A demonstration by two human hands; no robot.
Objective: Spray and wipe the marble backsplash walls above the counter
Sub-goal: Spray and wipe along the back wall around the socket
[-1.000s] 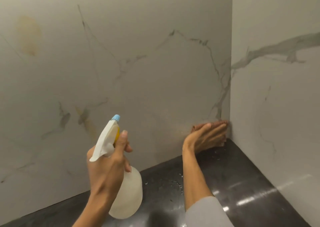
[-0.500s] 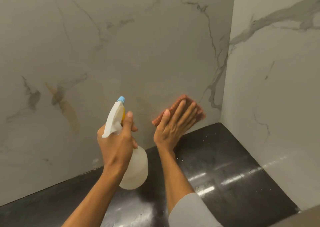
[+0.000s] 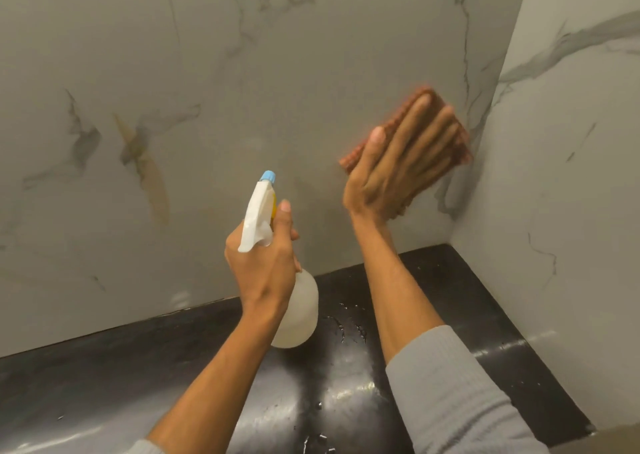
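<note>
The grey-veined marble back wall (image 3: pixel 242 82) meets a marble side wall (image 3: pixel 568 162) in a corner at the right. My right hand (image 3: pixel 398 162) lies flat, fingers together, and presses an orange-brown cloth (image 3: pixel 353 160) against the back wall near that corner. The hand covers most of the cloth. My left hand (image 3: pixel 263 266) grips the neck of a white spray bottle (image 3: pixel 301 311) with a blue nozzle, held upright above the counter and pointing at the back wall.
A glossy black counter (image 3: pixel 450 297) runs below both walls, with water drops on it near the bottle. A yellow-brown streak (image 3: pixel 152 179) marks the back wall left of the bottle. Grey sleeves cover both forearms near the bottom edge.
My right hand has carried the cloth from the bottom of the corner leftward along the back wall, then up and back to the right. The bottle has stayed upright in my left hand.
</note>
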